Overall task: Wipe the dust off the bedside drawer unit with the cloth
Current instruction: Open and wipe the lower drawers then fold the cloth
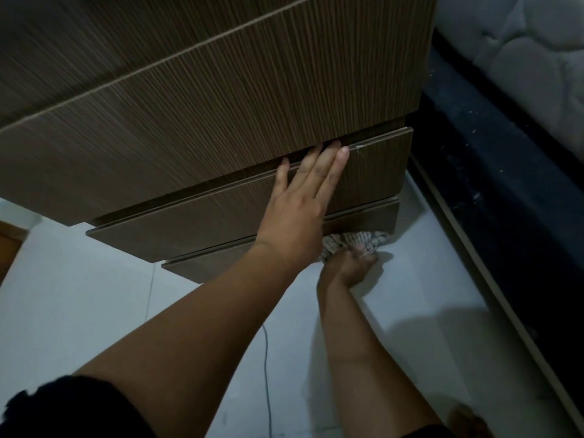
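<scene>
The brown wood-grain bedside drawer unit (196,115) fills the upper half of the head view, seen from above. My left hand (300,200) lies flat with fingers spread on the front of a lower drawer (189,216), fingertips at its top edge. Lower down, my right hand (350,267) is closed around a pale patterned cloth (354,240) and presses it against the base panel of the unit near its right corner, just above the floor. Part of the cloth is hidden behind my hand.
A white tiled floor (94,311) lies below the unit. On the right runs a dark bed base (505,184) with a quilted mattress (521,52) on top. A thin cable (267,374) trails across the floor between my arms.
</scene>
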Demonstrator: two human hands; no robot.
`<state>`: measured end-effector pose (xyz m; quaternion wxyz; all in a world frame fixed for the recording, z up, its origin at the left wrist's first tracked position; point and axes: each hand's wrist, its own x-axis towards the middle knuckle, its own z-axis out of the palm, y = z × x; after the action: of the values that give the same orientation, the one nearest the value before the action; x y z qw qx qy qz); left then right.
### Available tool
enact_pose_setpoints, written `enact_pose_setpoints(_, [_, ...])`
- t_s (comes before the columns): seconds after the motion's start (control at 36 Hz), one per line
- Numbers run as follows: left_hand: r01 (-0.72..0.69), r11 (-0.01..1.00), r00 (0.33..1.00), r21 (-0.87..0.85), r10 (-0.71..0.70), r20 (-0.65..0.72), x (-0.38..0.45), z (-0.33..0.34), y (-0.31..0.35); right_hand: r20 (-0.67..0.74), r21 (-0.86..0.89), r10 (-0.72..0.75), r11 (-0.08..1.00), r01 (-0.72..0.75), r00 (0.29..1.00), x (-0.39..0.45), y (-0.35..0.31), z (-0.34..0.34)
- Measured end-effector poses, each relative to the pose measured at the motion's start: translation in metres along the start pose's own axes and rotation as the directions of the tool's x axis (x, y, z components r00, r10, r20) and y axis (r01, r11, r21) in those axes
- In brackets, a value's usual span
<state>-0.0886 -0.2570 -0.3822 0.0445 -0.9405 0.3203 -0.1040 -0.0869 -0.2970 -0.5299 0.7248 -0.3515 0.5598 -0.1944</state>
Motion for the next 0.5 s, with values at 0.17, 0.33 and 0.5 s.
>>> enact_pose_setpoints(0.17, [0.024, 0.998, 0.999, -0.059, -0.021, 0.047, 0.000, -0.007, 0.001, 0.017, 0.006, -0.364, 0.932, 0.364, 0.931, -0.012, -0.023, 0.017])
enact_pose_setpoints(0.33, [0.019, 0.999, 0.998, -0.051, -0.016, 0.056, 0.001, -0.009, 0.002, -0.039, -0.098, -0.285, 0.955, 0.280, 0.958, 0.011, -0.036, 0.020])
enact_pose_setpoints(0.5, [0.016, 1.000, 1.000, 0.001, -0.016, 0.024, 0.000, -0.002, 0.002, -0.050, -0.227, -0.028, 0.974, 0.016, 0.998, 0.043, -0.039, 0.007])
